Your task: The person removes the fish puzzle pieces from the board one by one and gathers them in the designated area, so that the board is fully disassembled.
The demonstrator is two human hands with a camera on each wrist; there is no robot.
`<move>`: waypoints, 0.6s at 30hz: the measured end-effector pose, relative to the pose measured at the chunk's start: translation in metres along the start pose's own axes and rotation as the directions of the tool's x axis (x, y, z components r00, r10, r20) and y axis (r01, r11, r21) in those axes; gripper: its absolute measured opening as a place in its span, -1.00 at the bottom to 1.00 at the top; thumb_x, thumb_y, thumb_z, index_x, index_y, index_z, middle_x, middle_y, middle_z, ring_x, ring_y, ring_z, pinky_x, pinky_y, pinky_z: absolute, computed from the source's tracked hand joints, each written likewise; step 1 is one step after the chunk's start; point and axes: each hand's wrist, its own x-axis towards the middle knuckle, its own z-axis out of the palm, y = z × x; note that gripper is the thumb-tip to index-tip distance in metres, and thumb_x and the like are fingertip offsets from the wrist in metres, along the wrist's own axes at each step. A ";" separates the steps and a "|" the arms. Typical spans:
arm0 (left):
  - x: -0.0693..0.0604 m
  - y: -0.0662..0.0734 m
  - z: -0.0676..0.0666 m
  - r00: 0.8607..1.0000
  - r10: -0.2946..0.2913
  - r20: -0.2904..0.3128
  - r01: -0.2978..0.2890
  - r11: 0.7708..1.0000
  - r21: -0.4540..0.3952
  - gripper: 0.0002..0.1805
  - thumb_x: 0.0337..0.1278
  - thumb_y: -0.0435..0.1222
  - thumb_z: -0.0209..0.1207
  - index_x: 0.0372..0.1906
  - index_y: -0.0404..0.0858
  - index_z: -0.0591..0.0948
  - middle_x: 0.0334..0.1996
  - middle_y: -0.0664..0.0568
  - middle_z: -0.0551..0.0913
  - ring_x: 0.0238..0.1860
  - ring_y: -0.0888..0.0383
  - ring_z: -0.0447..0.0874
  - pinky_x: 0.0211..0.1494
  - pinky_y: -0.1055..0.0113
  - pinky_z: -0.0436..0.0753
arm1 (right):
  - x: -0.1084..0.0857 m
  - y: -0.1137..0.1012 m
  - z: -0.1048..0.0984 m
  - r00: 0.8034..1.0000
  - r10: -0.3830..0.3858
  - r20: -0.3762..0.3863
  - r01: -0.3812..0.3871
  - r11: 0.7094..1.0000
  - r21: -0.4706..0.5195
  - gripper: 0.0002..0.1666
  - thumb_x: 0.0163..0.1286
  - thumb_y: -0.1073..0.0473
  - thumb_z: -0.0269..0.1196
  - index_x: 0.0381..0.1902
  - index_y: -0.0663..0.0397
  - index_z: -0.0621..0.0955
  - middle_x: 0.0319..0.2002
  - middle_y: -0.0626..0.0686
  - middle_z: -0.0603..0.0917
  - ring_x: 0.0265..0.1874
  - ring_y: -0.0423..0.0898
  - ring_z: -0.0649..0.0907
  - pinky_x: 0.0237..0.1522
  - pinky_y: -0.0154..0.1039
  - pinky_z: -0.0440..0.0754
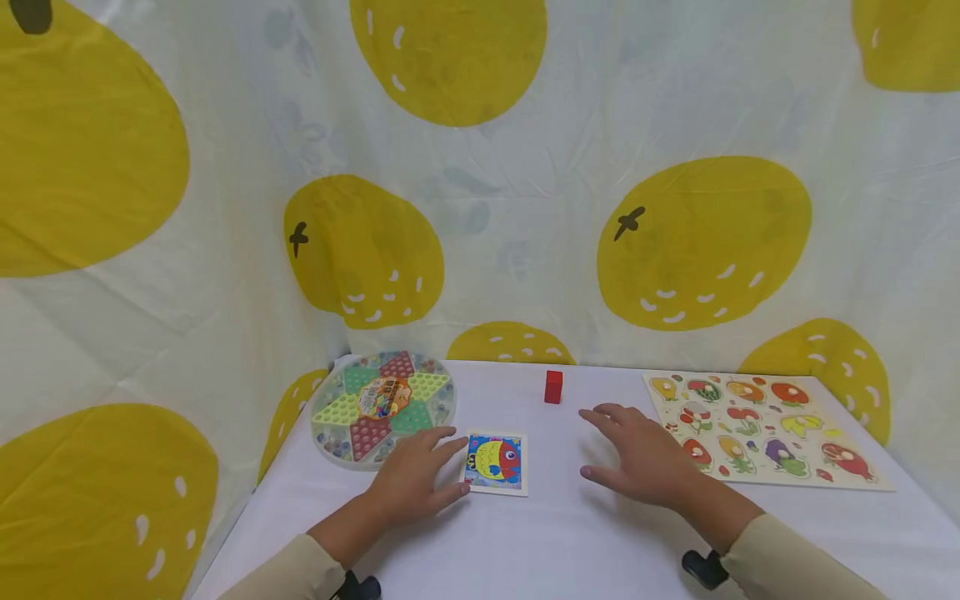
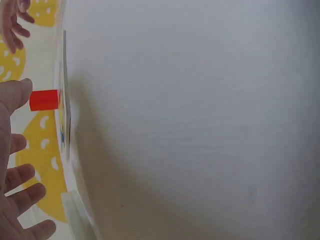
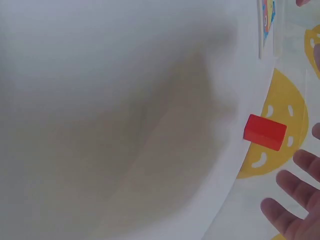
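Observation:
A small square fish picture puzzle (image 1: 495,463) with a white border lies flat on the white table. My left hand (image 1: 416,475) is at its left edge, fingers spread and holding nothing; whether the fingertips touch the border I cannot tell. Farther back, a red block (image 1: 553,387) stands upright; it also shows in the left wrist view as a red block (image 2: 44,100) and in the right wrist view as a red block (image 3: 265,132). My right hand (image 1: 645,457) hovers right of the puzzle and in front of the block, fingers apart, with nothing in it.
At the back left lies a round Chinese checkers board (image 1: 337,412) with a coloured star. A fruit-and-vegetable picture board (image 1: 765,429) lies on the right, close to my right hand. Behind the white-covered table (image 1: 540,550) hangs a curtain (image 1: 525,217) with yellow fruit prints.

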 end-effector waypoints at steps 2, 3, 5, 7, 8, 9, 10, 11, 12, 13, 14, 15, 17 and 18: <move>0.001 0.001 -0.001 1.000 -0.004 0.017 0.004 1.000 -0.001 -0.22 0.34 0.28 0.28 0.55 0.04 0.52 0.48 0.03 0.50 0.48 -0.04 0.45 0.41 -0.17 0.49 | 0.005 -0.003 0.002 1.000 -0.009 0.014 0.009 0.999 0.036 0.00 0.23 -0.37 0.51 0.55 -0.18 0.50 0.39 0.11 0.56 0.34 0.20 0.56 0.20 0.31 0.61; 0.001 0.001 -0.001 1.000 -0.004 0.025 0.004 1.000 -0.003 -0.23 0.34 0.26 0.29 0.54 0.04 0.53 0.46 0.03 0.52 0.46 -0.03 0.47 0.40 -0.15 0.51 | 0.008 -0.004 0.003 1.000 -0.014 0.021 0.013 0.999 0.052 -0.02 0.24 -0.35 0.51 0.54 -0.17 0.51 0.38 0.09 0.58 0.33 0.18 0.57 0.20 0.28 0.62; 0.002 0.003 -0.003 0.999 0.003 0.034 -0.003 1.000 -0.008 -0.28 0.35 0.22 0.32 0.51 0.04 0.56 0.41 0.03 0.56 0.40 -0.02 0.53 0.37 -0.11 0.55 | 0.014 -0.007 0.005 0.999 -0.016 0.046 0.012 0.997 0.081 -0.05 0.25 -0.31 0.51 0.53 -0.18 0.52 0.36 0.09 0.58 0.34 0.17 0.57 0.22 0.27 0.61; 0.003 0.005 -0.004 0.999 0.009 0.044 -0.009 1.000 -0.019 -0.32 0.35 0.17 0.35 0.48 0.04 0.59 0.34 0.03 0.60 0.32 -0.01 0.58 0.32 -0.08 0.59 | 0.020 -0.010 0.008 0.997 -0.012 0.076 0.004 0.995 0.101 -0.06 0.26 -0.31 0.51 0.53 -0.18 0.52 0.38 0.09 0.58 0.36 0.18 0.55 0.24 0.28 0.59; 0.004 0.005 -0.005 0.999 0.010 0.050 -0.008 1.000 -0.025 -0.34 0.35 0.15 0.35 0.47 0.04 0.61 0.31 0.04 0.61 0.29 0.01 0.60 0.29 -0.05 0.61 | 0.024 -0.012 0.009 0.996 -0.010 0.092 0.000 0.993 0.114 -0.07 0.26 -0.31 0.51 0.52 -0.18 0.52 0.38 0.09 0.58 0.38 0.18 0.54 0.25 0.29 0.58; 0.004 0.006 -0.005 0.998 0.010 0.054 -0.009 0.999 -0.033 -0.37 0.36 0.13 0.36 0.44 0.05 0.63 0.28 0.05 0.63 0.25 0.03 0.62 0.26 -0.03 0.63 | 0.027 -0.014 0.009 0.994 -0.008 0.108 -0.006 0.992 0.129 -0.07 0.26 -0.31 0.51 0.52 -0.17 0.53 0.40 0.10 0.57 0.40 0.18 0.53 0.25 0.30 0.58; 0.004 0.007 -0.006 0.998 0.008 0.062 -0.006 0.999 -0.041 -0.40 0.36 0.12 0.36 0.42 0.05 0.66 0.25 0.06 0.64 0.23 0.04 0.63 0.24 -0.01 0.64 | 0.030 -0.016 0.010 0.992 -0.004 0.125 -0.014 0.989 0.144 -0.08 0.26 -0.31 0.51 0.51 -0.18 0.54 0.41 0.08 0.56 0.41 0.18 0.52 0.26 0.31 0.57; 0.005 0.008 -0.006 0.997 0.007 0.071 -0.003 0.999 -0.049 -0.43 0.37 0.10 0.36 0.39 0.05 0.68 0.22 0.07 0.65 0.20 0.06 0.64 0.22 0.00 0.65 | 0.034 -0.018 0.012 0.990 -0.003 0.140 -0.020 0.987 0.160 -0.08 0.26 -0.31 0.51 0.51 -0.18 0.54 0.42 0.07 0.56 0.42 0.16 0.52 0.26 0.30 0.58; 0.005 0.009 -0.007 0.997 0.003 0.082 0.001 0.999 -0.055 -0.46 0.38 0.10 0.35 0.37 0.05 0.69 0.21 0.08 0.66 0.19 0.07 0.65 0.21 0.02 0.66 | 0.037 -0.020 0.013 0.988 -0.003 0.153 -0.025 0.983 0.180 -0.10 0.26 -0.30 0.52 0.50 -0.20 0.55 0.41 0.04 0.56 0.40 0.14 0.54 0.25 0.28 0.59; 0.006 0.009 -0.007 0.996 -0.002 0.093 0.008 0.998 -0.059 -0.48 0.39 0.09 0.35 0.36 0.06 0.70 0.19 0.09 0.67 0.18 0.09 0.65 0.20 0.04 0.66 | 0.040 -0.022 0.014 0.986 -0.004 0.167 -0.030 0.979 0.203 -0.12 0.27 -0.27 0.53 0.49 -0.20 0.56 0.40 0.01 0.57 0.37 0.11 0.56 0.23 0.24 0.62; 0.006 0.009 -0.007 0.994 -0.005 0.105 0.011 0.998 -0.061 -0.50 0.39 0.09 0.35 0.34 0.07 0.71 0.18 0.11 0.67 0.17 0.10 0.65 0.19 0.05 0.67 | 0.044 -0.025 0.015 0.983 -0.008 0.182 -0.034 0.973 0.227 -0.14 0.27 -0.25 0.53 0.48 -0.22 0.57 0.39 -0.02 0.58 0.35 0.08 0.58 0.22 0.20 0.64; 0.007 0.010 -0.007 0.993 -0.007 0.115 0.015 0.998 -0.063 -0.50 0.40 0.10 0.34 0.34 0.07 0.72 0.17 0.11 0.68 0.16 0.11 0.65 0.18 0.06 0.67 | 0.047 -0.027 0.015 0.981 -0.016 0.195 -0.033 0.968 0.249 -0.16 0.27 -0.22 0.54 0.47 -0.22 0.58 0.39 -0.04 0.58 0.32 0.06 0.60 0.20 0.17 0.65; 0.008 0.010 -0.006 0.991 -0.012 0.132 0.020 0.998 -0.062 -0.51 0.40 0.10 0.34 0.33 0.07 0.72 0.17 0.12 0.68 0.16 0.12 0.65 0.18 0.08 0.67 | 0.053 -0.031 0.017 0.974 -0.038 0.221 -0.028 0.957 0.288 -0.20 0.29 -0.17 0.55 0.45 -0.22 0.59 0.36 -0.07 0.60 0.25 0.02 0.63 0.15 0.11 0.69; 0.008 0.010 -0.006 0.990 -0.015 0.140 0.023 0.998 -0.059 -0.50 0.40 0.11 0.34 0.34 0.08 0.72 0.17 0.11 0.67 0.16 0.12 0.65 0.17 0.09 0.67 | 0.056 -0.033 0.017 0.971 -0.050 0.232 -0.025 0.951 0.309 -0.21 0.29 -0.13 0.56 0.44 -0.22 0.59 0.35 -0.08 0.61 0.22 0.01 0.64 0.13 0.10 0.69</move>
